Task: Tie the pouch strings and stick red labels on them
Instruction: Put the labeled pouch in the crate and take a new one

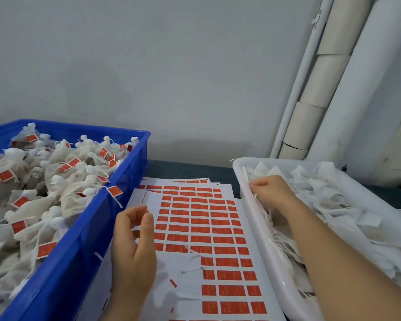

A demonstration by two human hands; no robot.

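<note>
The right hand reaches into the white tray on the right, its fingertips curled against the tray's left wall, the grip closed on white material from the untied pouches heaped there; which single pouch it holds cannot be told. Loose strings from that heap trail along the tray's near-left side under the forearm. The left hand hovers over the near-left part of the label sheet, fingers loosely curled and thumb apart, its grip open and holding nothing. The sheet lies flat on the desk between the two containers, on top of more sheets that show at its far edge; rows of red labels fill its middle and right side, while its left side and near-left corner are bare. A loose string lies on the sheet just right of the left hand. On the left stands the blue crate, piled with tied pouches, many with a red label on the string. White pipes run up the wall at the far right.
</note>
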